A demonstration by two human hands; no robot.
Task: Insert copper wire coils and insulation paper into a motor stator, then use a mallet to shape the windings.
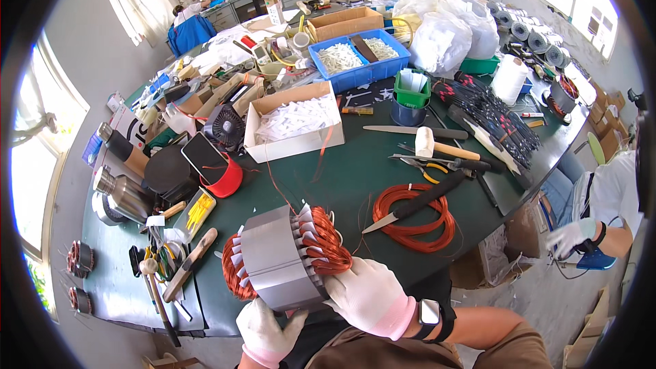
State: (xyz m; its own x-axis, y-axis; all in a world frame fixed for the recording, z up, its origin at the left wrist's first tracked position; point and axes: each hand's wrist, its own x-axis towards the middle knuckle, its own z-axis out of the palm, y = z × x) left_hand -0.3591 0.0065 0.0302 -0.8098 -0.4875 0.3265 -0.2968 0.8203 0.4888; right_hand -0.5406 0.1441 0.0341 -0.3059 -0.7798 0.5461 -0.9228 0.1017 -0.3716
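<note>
A motor stator (277,256), a grey steel ring with red-brown copper windings (326,242) bulging from both ends, is tilted at the near edge of the table. White insulating slips stick out between its core and the coils. My right hand (369,301), in a white glove, grips its lower right side by the windings, the fingertips partly hidden behind it. Against the lower left underside, my gloved left hand (268,333) is closed, its fingers partly hidden by the core. Loose copper wire rises from the top of the windings.
A copper wire coil (413,222) lies to the right, with a knife (430,195) across it. Beyond are a mallet (444,145), pliers (430,169) and a box of white slips (294,123). Hand tools (164,260) lie left. A co-worker's gloved hand (570,237) is at far right.
</note>
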